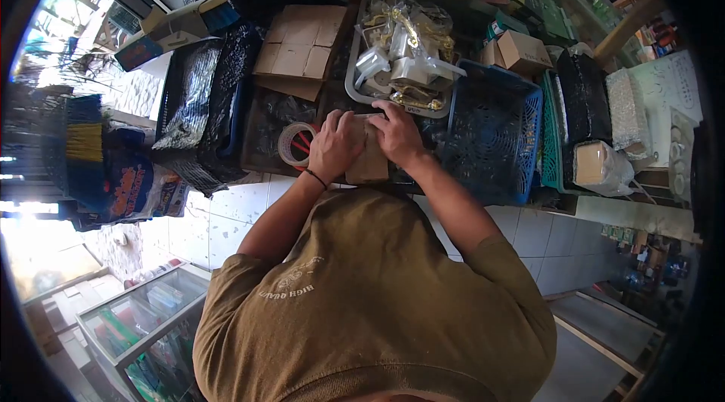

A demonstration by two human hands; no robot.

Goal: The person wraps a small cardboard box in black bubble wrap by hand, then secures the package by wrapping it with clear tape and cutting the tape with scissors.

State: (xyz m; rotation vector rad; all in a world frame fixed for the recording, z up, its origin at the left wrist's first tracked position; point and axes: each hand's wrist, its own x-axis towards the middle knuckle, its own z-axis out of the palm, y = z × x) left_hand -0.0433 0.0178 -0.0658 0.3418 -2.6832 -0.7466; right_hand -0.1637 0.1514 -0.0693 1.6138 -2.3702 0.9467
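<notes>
Two hands hold a box [368, 166] down at the counter's edge, just below the tray [352, 70]. The left hand [336, 147] and right hand [396, 134] lie over it, fingers bent, so it can't slide. The tape [288, 147] sits beside the left hand, easy to reach.

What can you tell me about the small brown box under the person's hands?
The cardboard box is small, plain brown and looks closed. It lies flat on a cluttered counter, between a tape roll and a blue basket, just in front of a grey tray. The left hand covers its left side and the right hand grips its far edge, so only a middle strip and the near end show.
</notes>
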